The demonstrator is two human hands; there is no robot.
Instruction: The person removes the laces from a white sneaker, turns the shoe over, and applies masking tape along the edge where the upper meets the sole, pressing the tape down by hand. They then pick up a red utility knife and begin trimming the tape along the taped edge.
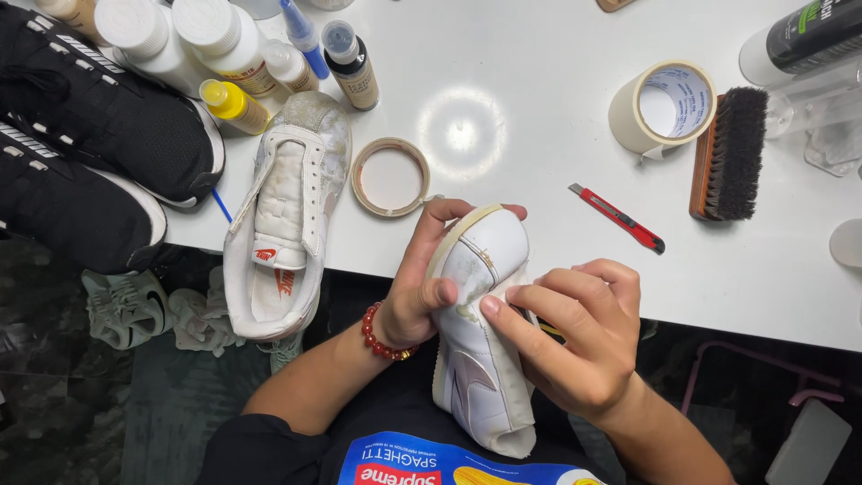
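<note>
While held above the lap at the surface [539, 135] edge, white leather sneaker [480, 332], toe up, smooth but stained, beige tape strip along the sole. Gripped by left hand [426, 278] at the toe and right hand [579, 346] at the side; heel hidden. Beyond: second white sneaker [287, 216], tape rolls [391, 177], bristle brush [732, 153], red cutter [618, 216], black shoes [90, 135] cut off.

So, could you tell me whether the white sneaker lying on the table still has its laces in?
Out: the white sneaker lies on the table with bare eyelets and its tongue exposed.
</note>
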